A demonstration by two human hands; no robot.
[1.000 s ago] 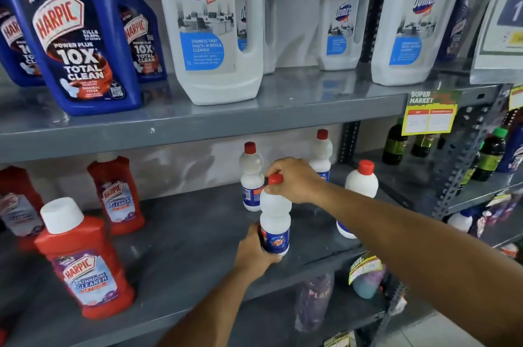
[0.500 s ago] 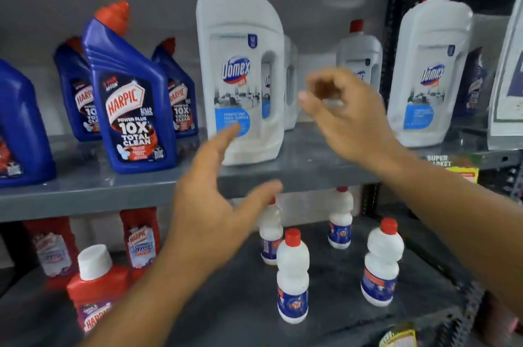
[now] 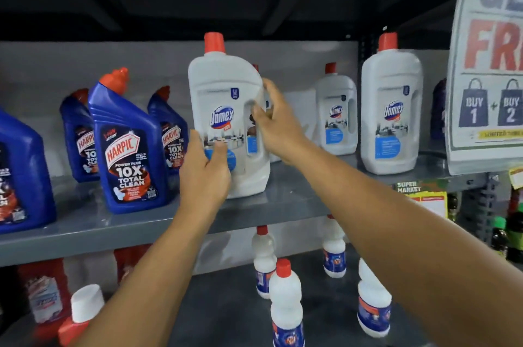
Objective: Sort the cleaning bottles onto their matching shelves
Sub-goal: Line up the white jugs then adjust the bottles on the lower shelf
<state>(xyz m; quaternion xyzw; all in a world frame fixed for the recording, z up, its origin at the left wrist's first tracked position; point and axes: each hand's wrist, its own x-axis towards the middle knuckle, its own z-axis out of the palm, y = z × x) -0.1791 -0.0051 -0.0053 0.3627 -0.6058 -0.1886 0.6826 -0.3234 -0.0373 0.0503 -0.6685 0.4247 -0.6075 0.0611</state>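
Note:
A large white Domex bottle with a red cap stands on the grey upper shelf, tilted slightly. My left hand grips its lower front. My right hand holds its handle on the right side. Two more white Domex bottles stand further right on the same shelf. Blue Harpic bottles with red caps stand to the left. On the lower shelf, small white bottles with red caps stand below my arms, and red Harpic bottles sit at the left.
A white promotional sign hangs at the right, covering that end of the upper shelf. A yellow price tag is fixed to the shelf's front edge. Dark green bottles fill a neighbouring rack at the far right.
A second ago both hands held a small white bottle on the lower shelf. They let go, rose to the upper shelf, and now grip the large Domex bottle. The view has tilted upward.

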